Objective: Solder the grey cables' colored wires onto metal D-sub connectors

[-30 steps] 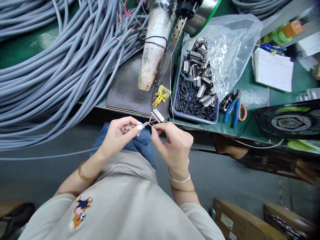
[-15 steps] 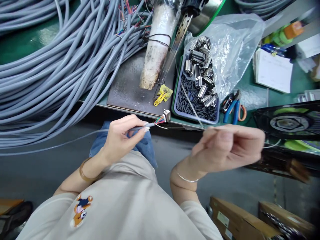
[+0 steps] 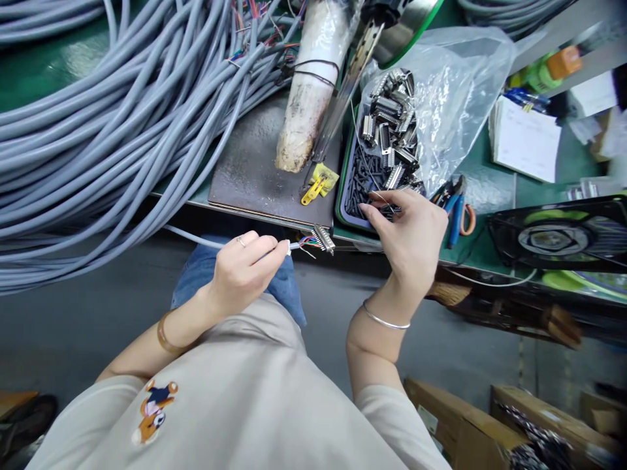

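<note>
My left hand (image 3: 245,267) is closed on the end of a grey cable (image 3: 196,238), whose coloured wires run into a small metal connector (image 3: 323,238) hanging just past my fingertips at the bench edge. My right hand (image 3: 409,232) is over the front of a blue tray (image 3: 343,215) of short black tubes, fingers curled, pinching a thin silver wire (image 3: 365,156) that rises up toward the spool above. More metal connectors (image 3: 389,124) lie heaped in the tray's back part.
A big bundle of grey cables (image 3: 112,111) covers the left bench. A dark metal plate (image 3: 259,170) carries a wrapped soldering stand (image 3: 308,98) and a yellow clip (image 3: 316,186). Blue-handled cutters (image 3: 455,209), a clear plastic bag (image 3: 455,85), paper (image 3: 524,140) and a fan (image 3: 558,235) lie right.
My right hand left the connector, swung out to the right, then came back to the tray and now pinches the thin wire. My left hand stayed on the cable, shifting slightly.
</note>
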`<state>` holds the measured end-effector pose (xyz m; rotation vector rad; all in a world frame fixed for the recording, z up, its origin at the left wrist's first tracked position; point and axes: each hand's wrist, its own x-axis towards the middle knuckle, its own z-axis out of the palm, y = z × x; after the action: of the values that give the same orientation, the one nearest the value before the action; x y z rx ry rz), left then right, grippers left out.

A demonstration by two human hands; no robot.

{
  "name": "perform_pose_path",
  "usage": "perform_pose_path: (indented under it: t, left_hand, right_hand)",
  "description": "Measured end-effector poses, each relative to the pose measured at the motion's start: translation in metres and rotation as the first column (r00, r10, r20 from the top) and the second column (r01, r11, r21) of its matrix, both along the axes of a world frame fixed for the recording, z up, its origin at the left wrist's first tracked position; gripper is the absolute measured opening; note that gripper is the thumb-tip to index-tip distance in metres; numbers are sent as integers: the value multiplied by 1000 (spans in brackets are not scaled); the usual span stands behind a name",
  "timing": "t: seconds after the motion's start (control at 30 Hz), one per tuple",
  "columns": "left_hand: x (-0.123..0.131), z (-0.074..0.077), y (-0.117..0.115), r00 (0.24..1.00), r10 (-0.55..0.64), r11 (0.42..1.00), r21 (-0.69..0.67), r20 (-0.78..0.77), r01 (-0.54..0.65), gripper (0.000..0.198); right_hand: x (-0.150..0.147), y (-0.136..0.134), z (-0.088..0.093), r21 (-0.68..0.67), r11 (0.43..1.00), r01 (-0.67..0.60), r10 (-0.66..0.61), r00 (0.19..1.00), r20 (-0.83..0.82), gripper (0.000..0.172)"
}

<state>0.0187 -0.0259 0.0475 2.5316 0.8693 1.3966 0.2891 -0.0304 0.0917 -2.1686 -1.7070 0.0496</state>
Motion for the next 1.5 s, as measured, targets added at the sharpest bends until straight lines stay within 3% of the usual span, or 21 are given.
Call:
perform_pose_path:
  t: [0.23, 0.47, 0.57, 0.7, 0.77, 0.8, 0.93, 1.03, 1.1, 1.2, 1.33, 1.5]
  left_hand:
    - [-4, -4, -2, 1000, -2, 1000, 12, 2, 2, 13]
    - [-7, -8, -4, 1000, 7, 1000, 7, 1, -7, 14]
    - [-6, -9, -5, 1000, 10, 1000, -1, 3, -10, 15]
    - [-4, -11, -6, 1000, 19, 1000, -18, 19, -19, 14]
    - [-3, -12, -7, 1000, 23, 999, -27, 16, -23, 14]
    - [-3, -12, -7, 1000, 25, 999, -34, 13, -24, 15]
    - [-1, -11, -8, 999, 35, 997, -65, 14, -34, 15]
    - [0, -4, -9, 997, 42, 985, -168, 69, -30, 13]
    - [-1, 2, -9, 991, 58, 944, -329, 121, -15, 9]
    - [-3, 9, -7, 978, 108, 837, -547, 177, 6, 8]
    - [-7, 8, -5, 962, 146, 734, -677, 232, 52, 8]
    - [-8, 5, -5, 956, 148, 700, -710, 252, 79, 8]
  right_hand:
    - [4, 14, -1, -38, 997, 61, -62, 998, -27, 5]
    - [-1, 2, 1, 212, 966, 150, -140, 988, -63, 16]
    - [-12, -6, 7, 386, 901, 198, -137, 974, -181, 20]
    - [-31, -18, 11, 628, 720, 296, -18, 912, -409, 20]
    - [-40, -25, 11, 667, 663, 339, 47, 871, -489, 20]
    - [-44, -28, 11, 649, 674, 352, 62, 849, -524, 21]
    - [-53, -40, 7, 509, 807, 299, 115, 766, -632, 17]
    - [-58, -45, 3, 483, 844, 233, 183, 721, -668, 12]
    - [-64, -48, 2, 445, 875, 189, 175, 735, -655, 11]
    - [-75, -52, -1, 361, 926, 111, 158, 756, -635, 7]
    - [-85, -54, -6, 317, 947, 48, 180, 739, -649, 5]
    - [-90, -50, -10, 325, 945, 37, 196, 732, -653, 4]
